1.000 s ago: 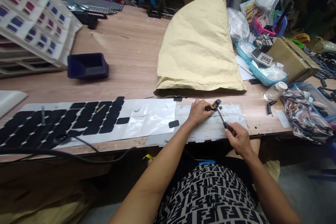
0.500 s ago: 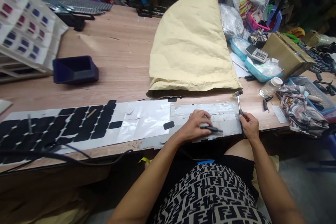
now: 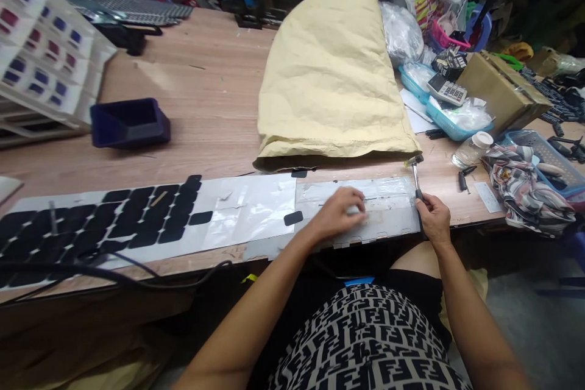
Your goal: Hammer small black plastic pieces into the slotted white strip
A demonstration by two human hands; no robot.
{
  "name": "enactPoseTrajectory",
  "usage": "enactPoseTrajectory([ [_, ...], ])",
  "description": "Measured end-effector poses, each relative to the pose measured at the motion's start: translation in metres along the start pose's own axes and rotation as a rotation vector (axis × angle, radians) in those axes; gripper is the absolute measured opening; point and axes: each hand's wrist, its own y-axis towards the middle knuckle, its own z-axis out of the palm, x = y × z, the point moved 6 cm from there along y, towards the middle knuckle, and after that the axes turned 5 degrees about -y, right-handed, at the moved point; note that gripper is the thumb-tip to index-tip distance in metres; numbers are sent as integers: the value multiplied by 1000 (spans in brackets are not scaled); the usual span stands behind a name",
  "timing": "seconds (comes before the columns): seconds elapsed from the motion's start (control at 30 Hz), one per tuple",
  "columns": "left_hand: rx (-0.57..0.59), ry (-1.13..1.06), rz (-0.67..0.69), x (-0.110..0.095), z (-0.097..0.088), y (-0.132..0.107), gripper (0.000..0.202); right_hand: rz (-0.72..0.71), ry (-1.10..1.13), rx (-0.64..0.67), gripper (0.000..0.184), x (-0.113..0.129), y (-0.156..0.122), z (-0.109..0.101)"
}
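Note:
My right hand (image 3: 433,217) is wrapped around the dark handle of a small hammer (image 3: 417,172), its metal head pointing away from me. Over a pale grey board (image 3: 388,214) at the table's near edge is my left hand (image 3: 346,212), slightly blurred. Its fingers curve with a gap to the thumb, and I see nothing held there. Clear film or tape covers the far strip of the board. To the left lies a white sheet (image 3: 249,207) bearing rows of black rounded pads (image 3: 141,213); one loose black pad (image 3: 293,217) sits near the board.
A large yellowish paper sack (image 3: 338,79) stands behind the board. Right of it are a jar (image 3: 473,149), a crumpled cloth (image 3: 525,189), blue baskets (image 3: 459,122) and a cardboard box (image 3: 503,94). A dark blue bin (image 3: 130,123) and black cables (image 3: 137,274) are at left.
The dark pen-like tool that was under my left hand is out of sight now. That hand has lifted slightly and its fingers have curled. My right hand keeps the hammer in place.

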Motion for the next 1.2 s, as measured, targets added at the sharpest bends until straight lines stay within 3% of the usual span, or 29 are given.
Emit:
enactPoseTrajectory([
  [0.13,-293,175,-279,39,-45,56,24,-14,-11,2,41,0,-1,0],
  [0.3,-388,368,-272,51,-76,108,39,-39,-22,7,38,3,-1,0],
  [0.4,-363,379,-284,54,-78,128,37,-57,-34,12,36,3,-2,0],
  [0.57,-144,370,-413,67,-59,146,49,-67,-38,16,33,1,-3,1],
  [0.73,-144,442,-502,72,-55,144,47,-68,-42,21,32,4,-3,1],
  [0.93,-117,439,-482,52,-55,120,32,-61,-30,9,32,5,-4,0],
  [1.1,-70,380,-198,19,-26,73,18,-62,-25,9,34,6,-4,0],
  [1.2,-93,320,-125,19,-9,48,15,-56,-18,8,35,5,-3,0],
])
